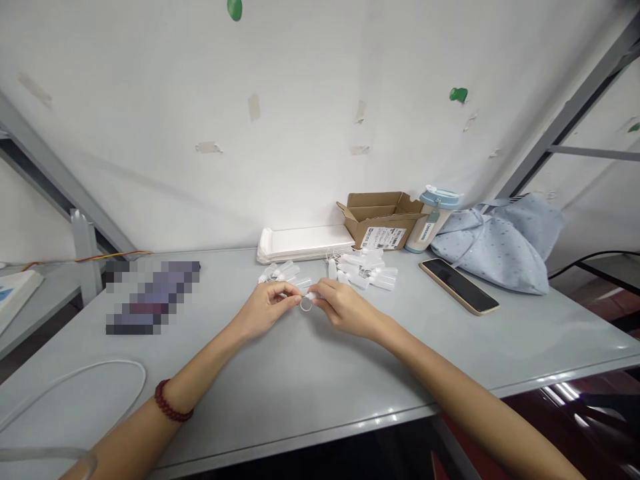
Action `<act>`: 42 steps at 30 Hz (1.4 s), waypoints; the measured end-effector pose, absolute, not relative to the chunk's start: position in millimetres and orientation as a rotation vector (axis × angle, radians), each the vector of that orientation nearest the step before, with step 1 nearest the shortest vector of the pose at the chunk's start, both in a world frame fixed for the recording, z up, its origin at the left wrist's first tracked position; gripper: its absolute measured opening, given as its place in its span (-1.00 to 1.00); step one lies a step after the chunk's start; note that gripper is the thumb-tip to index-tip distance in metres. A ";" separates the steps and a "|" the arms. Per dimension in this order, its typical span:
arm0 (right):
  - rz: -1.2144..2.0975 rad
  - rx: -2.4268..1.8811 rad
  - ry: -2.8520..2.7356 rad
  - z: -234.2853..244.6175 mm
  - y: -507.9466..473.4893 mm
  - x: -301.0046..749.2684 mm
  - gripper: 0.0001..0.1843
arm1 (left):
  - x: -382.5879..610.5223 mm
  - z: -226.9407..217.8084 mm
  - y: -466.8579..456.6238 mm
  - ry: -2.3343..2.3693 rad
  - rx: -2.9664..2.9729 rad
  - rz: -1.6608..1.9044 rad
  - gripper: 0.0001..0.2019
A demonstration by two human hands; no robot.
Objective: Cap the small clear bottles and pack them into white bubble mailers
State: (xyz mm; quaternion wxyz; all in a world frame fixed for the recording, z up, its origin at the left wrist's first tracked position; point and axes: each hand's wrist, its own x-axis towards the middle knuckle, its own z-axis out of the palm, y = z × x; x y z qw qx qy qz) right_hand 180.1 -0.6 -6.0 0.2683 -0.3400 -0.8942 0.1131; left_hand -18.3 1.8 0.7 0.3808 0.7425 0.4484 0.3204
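In mid-frame, my left hand (267,307) pinches a loop (305,311), my right hand (345,308) a white piece (311,295), probably for steadiness.

Tumbler (425,231): standing upright, blue lid on top
Cloth bag (495,243): lying crumpled, pale blue, beside tumbler
Phone (460,286): lying flat, dark screen upward
White cable (120,363): curving at left

The left forearm (207,367) and right forearm (450,383) reach in over the tabletop (280,393) from its near edge, converging. Above the tabletop's middle, the left hand (265,308) and right hand (345,308) almost meet, fingers bent, each grip a thumb-and-finger pinch.
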 end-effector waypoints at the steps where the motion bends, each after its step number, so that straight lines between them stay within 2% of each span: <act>1: 0.276 -0.914 -2.425 -6.8 -0.8 179.6 -0.85 | -18.1 0.1 1.3 1.152 1.917 0.820 -0.77; 9: 0.146 -0.937 -2.498 -13.3 -2.3 176.2 -0.89 | -15.1 -3.4 -3.1 1.195 2.031 0.804 -0.79; 15: 0.207 -0.896 -2.490 -16.4 1.3 172.9 -0.85 | -16.4 -3.2 1.9 1.225 2.061 0.787 -0.83; 20: 0.206 -0.905 -2.396 -13.0 7.1 176.2 -0.83 | -32.5 9.4 11.5 1.268 2.008 0.779 -0.71; 29: 0.221 -0.902 -2.430 -16.9 7.7 175.4 -0.81 | -26.9 7.2 8.3 1.236 2.096 0.731 -0.71; 33: 0.114 -1.067 -2.376 -13.0 16.4 185.5 -0.73 | -39.0 10.6 16.0 1.356 1.989 0.878 -0.76; 37: -0.135 -1.273 -2.376 -13.6 29.7 197.8 -0.76 | -50.0 5.0 24.9 1.553 1.880 1.043 -0.75; 42: -0.240 -1.495 -2.407 -20.5 38.4 202.0 -0.75 | -49.3 -5.4 28.6 1.640 1.980 1.193 -0.73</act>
